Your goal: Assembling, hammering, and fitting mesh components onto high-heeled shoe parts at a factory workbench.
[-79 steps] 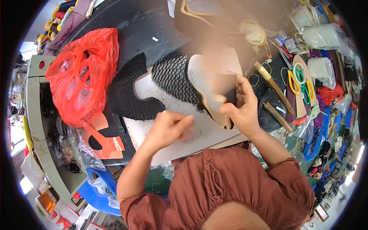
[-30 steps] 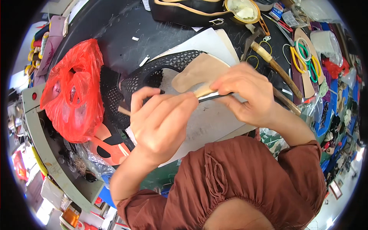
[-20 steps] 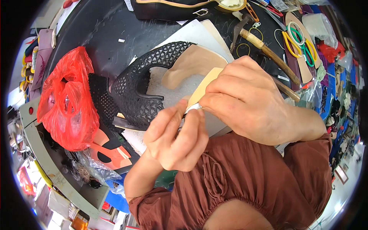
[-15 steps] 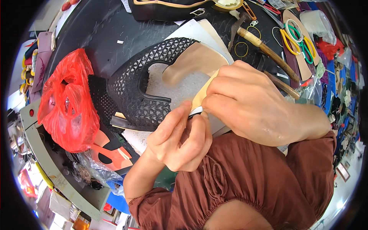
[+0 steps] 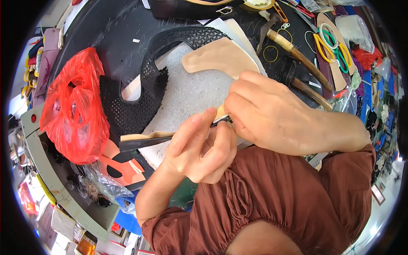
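Observation:
A black perforated shoe upper (image 5: 131,112) with a beige lining piece (image 5: 221,57) lies curved over a pale speckled slab (image 5: 191,93). Along its near side runs a narrow black edge with a beige layer (image 5: 148,140), passing into my fingers. My left hand (image 5: 202,148) is closed, its thumb and fingertips pinching this edge. Right beside it, my right hand (image 5: 276,114) is also closed on the edge, knuckles up, fingertips almost meeting those of the left. A small yellowish bit of lining shows between the two hands. What lies under my right fingers is hidden.
A red plastic bag (image 5: 76,110) sits on the left, with coral cut pieces (image 5: 123,168) below it. At the right lie a wooden-handled hammer (image 5: 297,55), another wooden handle (image 5: 312,94) and scissors with yellow handles (image 5: 323,49). A black bag (image 5: 187,9) stands at the far edge.
The shoe upper has turned and shifted, its opening now farther left and more of the slab uncovered. More of the black edge shows left of my left hand. Both hands keep pinching, nearly in place.

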`<state>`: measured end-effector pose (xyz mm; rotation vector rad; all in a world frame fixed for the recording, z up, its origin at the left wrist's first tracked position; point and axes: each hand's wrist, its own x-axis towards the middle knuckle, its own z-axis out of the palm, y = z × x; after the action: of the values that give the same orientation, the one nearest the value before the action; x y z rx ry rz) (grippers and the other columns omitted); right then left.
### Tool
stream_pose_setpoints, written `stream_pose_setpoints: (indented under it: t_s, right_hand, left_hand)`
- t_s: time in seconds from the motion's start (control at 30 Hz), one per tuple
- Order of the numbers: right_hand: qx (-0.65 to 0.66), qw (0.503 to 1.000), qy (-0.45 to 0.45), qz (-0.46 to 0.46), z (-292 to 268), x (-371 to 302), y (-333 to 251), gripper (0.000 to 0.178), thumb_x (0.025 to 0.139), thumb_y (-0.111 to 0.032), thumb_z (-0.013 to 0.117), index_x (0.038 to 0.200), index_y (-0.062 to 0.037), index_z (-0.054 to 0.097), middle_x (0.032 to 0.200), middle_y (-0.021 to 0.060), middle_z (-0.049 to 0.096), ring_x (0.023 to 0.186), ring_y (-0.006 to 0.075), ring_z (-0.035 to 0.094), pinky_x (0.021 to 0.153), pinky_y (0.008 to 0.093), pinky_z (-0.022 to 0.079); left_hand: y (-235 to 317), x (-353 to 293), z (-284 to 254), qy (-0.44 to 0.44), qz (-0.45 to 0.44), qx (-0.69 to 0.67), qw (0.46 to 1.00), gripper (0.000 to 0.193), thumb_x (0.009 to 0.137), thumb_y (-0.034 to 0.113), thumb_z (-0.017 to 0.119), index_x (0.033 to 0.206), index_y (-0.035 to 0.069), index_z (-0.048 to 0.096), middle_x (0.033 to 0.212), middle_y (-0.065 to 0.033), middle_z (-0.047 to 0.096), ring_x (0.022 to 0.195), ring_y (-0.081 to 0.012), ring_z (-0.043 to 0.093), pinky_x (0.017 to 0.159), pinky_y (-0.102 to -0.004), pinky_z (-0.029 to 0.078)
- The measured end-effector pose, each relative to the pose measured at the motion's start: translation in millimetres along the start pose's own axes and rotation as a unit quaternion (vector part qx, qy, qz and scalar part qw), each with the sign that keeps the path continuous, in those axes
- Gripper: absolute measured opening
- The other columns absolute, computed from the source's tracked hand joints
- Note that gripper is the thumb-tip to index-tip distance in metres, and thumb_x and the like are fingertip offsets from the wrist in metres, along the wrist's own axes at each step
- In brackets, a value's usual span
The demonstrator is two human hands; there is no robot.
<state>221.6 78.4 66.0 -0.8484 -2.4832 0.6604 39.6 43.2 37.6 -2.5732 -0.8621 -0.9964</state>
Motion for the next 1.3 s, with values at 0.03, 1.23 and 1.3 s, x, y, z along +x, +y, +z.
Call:
stream_pose_setpoints:
  t_s: [0.03,1.23,1.3]
  right_hand:
    - [0.003,1.0,0.014,0.004,1.4,-1.0,2.3,0.014,0.067,0.0,0.059,0.079,0.0006,0.051,0.076,0.0111,0.047,0.07,0.027,0.049,0.062,0.0347,0.043]
    - [0.7,0.6,0.315,0.226,-0.7,-16.7,97.7,0.024,0.092,-0.02,0.053,0.106,-0.0015,0.056,0.104,0.0075,0.063,0.094,0.0146,0.061,0.084,0.0296,0.049]
    - [0.704,0.591,0.324,0.221,-5.5,-19.1,103.7,0.024,0.093,-0.02,0.052,0.107,-0.0011,0.056,0.103,0.009,0.063,0.093,0.0165,0.062,0.082,0.0301,0.051]
  left_hand:
    - [0.1,-0.6,0.3,0.002,-0.001,0.004,1.0,0.016,0.06,-0.004,0.053,0.065,0.01,0.06,0.073,0.0005,0.052,0.071,-0.0213,0.066,0.086,-0.0352,0.046]
    - [-173.2,-38.3,35.1,-0.181,-0.225,-0.174,0.942,0.039,0.075,-0.002,0.06,0.111,0.013,0.062,0.127,-0.0064,0.053,0.116,-0.0306,0.05,0.096,-0.0405,0.04]
    - [-171.9,-24.1,32.8,-0.247,-0.141,-0.08,0.955,0.042,0.075,-0.003,0.058,0.113,0.014,0.06,0.129,-0.0057,0.052,0.115,-0.0295,0.05,0.095,-0.0404,0.04]
